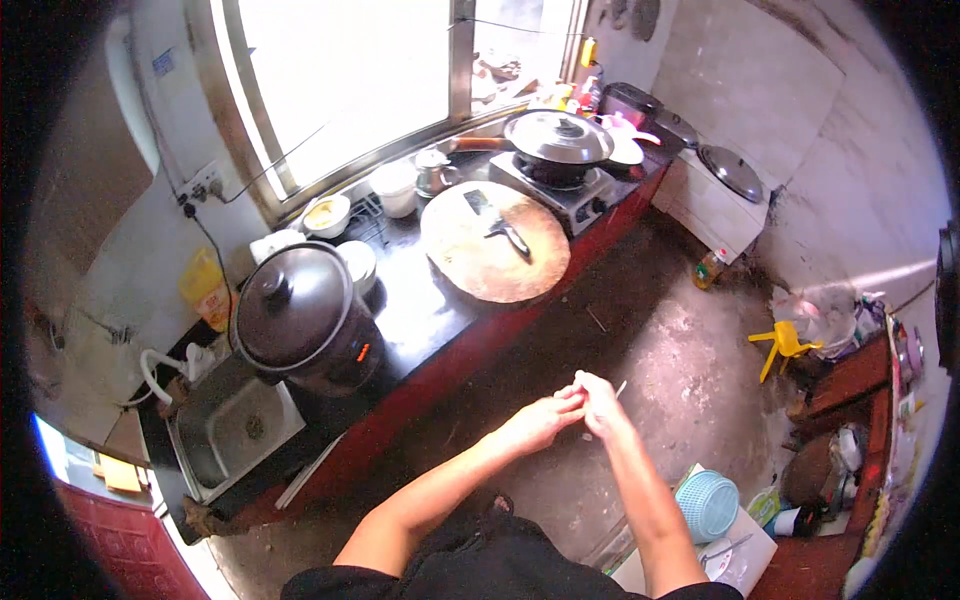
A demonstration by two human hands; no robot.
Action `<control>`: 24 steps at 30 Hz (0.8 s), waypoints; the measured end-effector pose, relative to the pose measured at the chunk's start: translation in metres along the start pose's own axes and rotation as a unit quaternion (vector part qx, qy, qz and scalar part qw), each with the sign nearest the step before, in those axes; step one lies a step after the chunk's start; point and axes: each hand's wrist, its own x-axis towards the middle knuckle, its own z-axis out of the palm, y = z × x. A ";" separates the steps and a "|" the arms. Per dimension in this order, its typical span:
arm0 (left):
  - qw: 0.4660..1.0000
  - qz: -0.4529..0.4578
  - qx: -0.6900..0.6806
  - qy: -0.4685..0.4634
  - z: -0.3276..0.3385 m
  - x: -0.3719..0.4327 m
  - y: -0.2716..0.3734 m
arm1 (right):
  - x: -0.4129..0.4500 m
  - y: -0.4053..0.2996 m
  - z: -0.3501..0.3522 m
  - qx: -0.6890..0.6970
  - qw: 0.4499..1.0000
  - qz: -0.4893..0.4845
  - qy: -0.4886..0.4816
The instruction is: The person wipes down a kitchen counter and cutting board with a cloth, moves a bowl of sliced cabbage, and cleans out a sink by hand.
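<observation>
In front of my body, over the floor, my left hand (544,421) and my right hand (598,401) meet at the fingers. A thin pale strip (621,388) shows beside my right hand; whether it is held cannot be told. Something small may be between the fingers, too small to make out. Beyond my hands, on the dark counter, lies a round wooden board (487,262) with a dark-handled tool (516,241) and a dark flat piece (477,201) on it.
A lidded electric pot (300,307) stands beside the sink (232,435). A lidded wok (559,139) sits on the stove (585,202). At lower right, a blue plastic basket (706,506) rests on a pale surface. A yellow stool (786,341) and an oil bottle (709,268) are near the right wall.
</observation>
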 end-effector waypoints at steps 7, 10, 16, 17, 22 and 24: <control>0.965 -0.241 -0.072 0.071 -0.013 0.027 -0.020 | -0.018 -0.142 -0.076 0.065 0.975 -0.176 -0.119; 0.938 -0.337 -0.044 0.072 -0.018 0.053 -0.040 | 0.049 -0.136 -0.225 -0.020 0.995 -0.055 -0.085; 0.875 -0.437 -0.030 0.204 -0.043 0.071 -0.124 | 0.095 -0.117 -0.212 -0.407 0.904 0.006 0.130; 0.859 -0.452 -0.046 0.236 -0.045 0.078 -0.135 | 0.100 -0.123 -0.211 -0.413 0.901 0.046 0.127; 0.822 -0.482 -0.163 0.254 -0.035 0.131 -0.172 | 0.125 -0.166 -0.238 -0.573 0.808 0.012 0.138; 0.832 -0.469 -0.199 0.218 -0.022 0.157 -0.178 | 0.137 -0.183 -0.261 -0.518 0.839 0.025 0.167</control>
